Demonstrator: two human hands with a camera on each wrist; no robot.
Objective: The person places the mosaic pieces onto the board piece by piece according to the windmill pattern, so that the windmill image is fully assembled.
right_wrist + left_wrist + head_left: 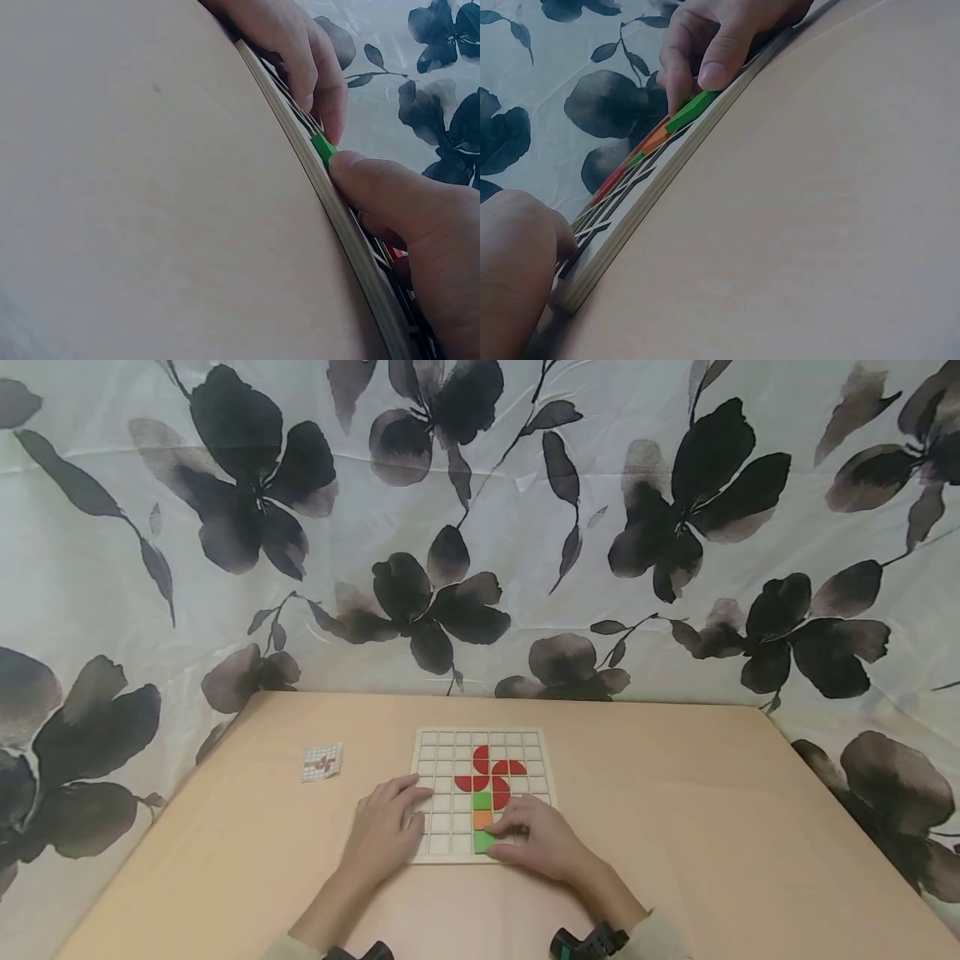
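A square wooden grid board (pixel 444 852) lies on the table. Four red quarter-round shapes form a pinwheel (pixel 482 783) on it, above a column made of a green square tile (pixel 482 801), an orange square tile (pixel 482 820) and a lower green square tile (pixel 482 842). My right hand (pixel 543 839) pinches this lower green tile between thumb and fingers; in the left wrist view the tile (pixel 691 111) sits slightly tilted near the board's front edge. With fingers extended, my left hand (pixel 386 827) rests along the board's left edge.
A small pattern card (pixel 322 763) with a printed grid and red pinwheel lies to the left of the board. The light wooden table (pixel 712 827) ends at the back against a white cloth (pixel 570 543) with dark flowers.
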